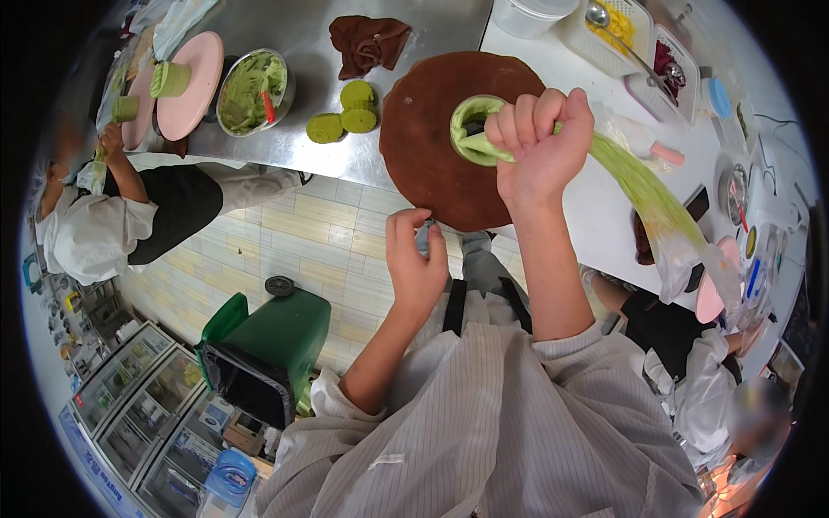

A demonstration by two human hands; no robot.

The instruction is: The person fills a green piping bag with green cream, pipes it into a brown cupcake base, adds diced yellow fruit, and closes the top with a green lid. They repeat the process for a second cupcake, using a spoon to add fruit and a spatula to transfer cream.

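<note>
My right hand is closed around a piping bag of green cream, its tip at a round ring of green cream with a dark centre. The bag's loose end trails to the right. That ring sits on a large brown turntable. My left hand is at the turntable's near edge, fingers curled and apart with nothing between them; whether a fingertip touches the edge is unclear.
Left of the turntable lie green cake rounds, a brown cloth and a metal bowl of green cream. White baskets stand at the back right. A green wheeled bin is on the floor. Co-workers stand at both sides.
</note>
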